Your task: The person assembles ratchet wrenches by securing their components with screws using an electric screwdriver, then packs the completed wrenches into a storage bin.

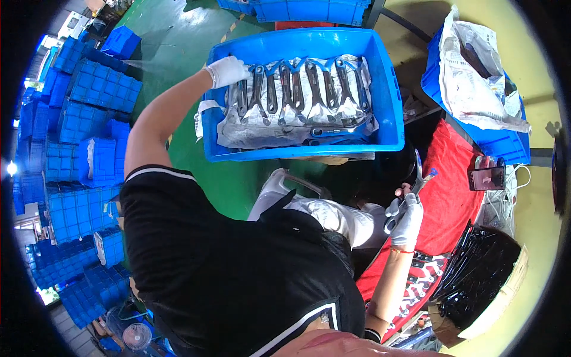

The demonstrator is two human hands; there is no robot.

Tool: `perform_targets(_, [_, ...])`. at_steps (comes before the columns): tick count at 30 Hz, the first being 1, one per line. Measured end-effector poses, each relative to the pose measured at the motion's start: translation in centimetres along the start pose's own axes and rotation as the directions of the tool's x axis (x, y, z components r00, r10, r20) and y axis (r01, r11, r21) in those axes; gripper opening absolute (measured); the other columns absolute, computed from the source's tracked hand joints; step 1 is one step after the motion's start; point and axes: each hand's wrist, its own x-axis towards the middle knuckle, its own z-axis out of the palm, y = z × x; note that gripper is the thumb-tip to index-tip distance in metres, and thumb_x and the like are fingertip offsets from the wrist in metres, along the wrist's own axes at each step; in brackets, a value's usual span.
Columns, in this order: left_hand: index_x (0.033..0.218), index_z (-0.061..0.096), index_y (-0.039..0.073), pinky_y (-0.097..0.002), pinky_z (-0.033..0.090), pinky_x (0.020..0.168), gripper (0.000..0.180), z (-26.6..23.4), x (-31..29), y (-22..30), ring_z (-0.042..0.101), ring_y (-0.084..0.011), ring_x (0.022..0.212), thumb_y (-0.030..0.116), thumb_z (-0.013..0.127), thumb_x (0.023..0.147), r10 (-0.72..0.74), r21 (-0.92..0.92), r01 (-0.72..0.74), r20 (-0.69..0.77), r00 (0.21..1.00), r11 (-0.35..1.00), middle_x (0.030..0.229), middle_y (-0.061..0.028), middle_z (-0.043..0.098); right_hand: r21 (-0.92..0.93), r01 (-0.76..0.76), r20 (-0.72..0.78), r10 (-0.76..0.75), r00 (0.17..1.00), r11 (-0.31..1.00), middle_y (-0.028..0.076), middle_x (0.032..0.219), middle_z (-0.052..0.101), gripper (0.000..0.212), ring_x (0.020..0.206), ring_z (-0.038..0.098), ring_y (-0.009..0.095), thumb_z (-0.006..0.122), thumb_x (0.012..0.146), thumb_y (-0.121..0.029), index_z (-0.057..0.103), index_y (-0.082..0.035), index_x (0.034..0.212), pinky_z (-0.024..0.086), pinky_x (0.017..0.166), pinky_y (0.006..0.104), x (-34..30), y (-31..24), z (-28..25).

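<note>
My left hand (229,72), in a white glove, reaches over the left rim of a blue plastic bin (392,128). Its fingers are bent beside the end of a row of adjustable wrenches (312,83) with dark handles, lying side by side on white packing sheet (250,135). What those fingers grip, if anything, is hidden. My right hand (407,217), with fingertips bare of its glove, is closed around an adjustable wrench (426,178) above the red cloth. Shiny metal shows on both sides of that hand; whether it is one wrench or more I cannot tell.
A red cloth (455,172) covers the bench on the right, with several wrench parts (425,273) at its near end. Beside it are a phone (488,178), a box of dark rods (482,268) and a paper-lined blue bin (476,89). Blue crates (101,86) stack up left.
</note>
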Motion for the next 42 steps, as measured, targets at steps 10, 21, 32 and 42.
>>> perform_targets(10, [0.093, 0.054, 0.006, -0.04, 0.044, 0.061, 0.033, -5.3, -0.3, 9.9, 0.058, -0.028, 0.066, 0.038, 0.044, 0.093, -0.757, -0.87, 0.488, 0.276, 0.592, 0.065, 0.073, -0.0099, 0.059, 0.04, -0.061, -0.038, 0.063, 0.997, 0.997, 0.003, 0.08, 0.056, 0.019, 0.043, 0.041, 0.01, 0.047, 0.091, -0.019, 0.052, -0.006, 0.106, 0.035, 0.04, 0.0241, -1.7, 1.3, 0.2])
perform_targets(21, [0.098, 0.051, 0.01, -0.0343, 0.053, 0.061, 0.011, -4.0, 3.2, 17.8, 0.058, -0.0205, 0.078, 0.013, 0.041, 0.095, -0.103, 0.162, -0.502, 0.882, 0.459, -0.849, 0.089, -0.0059, 0.057, 0.087, -0.05, -0.026, 0.052, 0.998, 0.995, 0.002, 0.081, 0.056, 0.022, 0.044, 0.041, 0.01, 0.047, 0.09, -0.02, 0.053, -0.006, 0.106, 0.036, 0.042, 0.0246, -2.3, 1.9, -2.4])
perform_targets(32, [0.097, 0.06, 0.001, -0.0348, 0.05, 0.08, 0.021, -5.9, -1.7, 13.9, 0.06, -0.0298, 0.096, 0.015, 0.062, 0.081, -0.318, -0.786, 0.604, 0.611, 0.725, -0.131, 0.099, -0.015, 0.063, 0.141, -0.029, -0.064, 0.038, 0.997, 0.99, 0.006, 0.075, 0.056, 0.018, 0.046, 0.047, 0.013, 0.048, 0.089, -0.013, 0.054, -0.002, 0.101, 0.038, 0.042, 0.025, -2.2, 2.1, -2.1])
perform_targets(42, [0.093, 0.061, 0.003, -0.0436, 0.049, 0.071, 0.028, 2.2, -3.5, 13.6, 0.06, -0.0386, 0.082, 0.013, 0.062, 0.066, -0.163, -0.66, 0.226, 0.156, 0.974, 0.717, 0.085, -0.0226, 0.062, -0.03, -0.017, -0.133, 0.013, 0.991, 0.999, 0.001, 0.07, 0.059, 0.012, 0.048, 0.044, 0.007, 0.051, 0.089, -0.012, 0.058, -0.005, 0.095, 0.034, 0.045, 0.0218, -2.3, 2.5, -1.4])
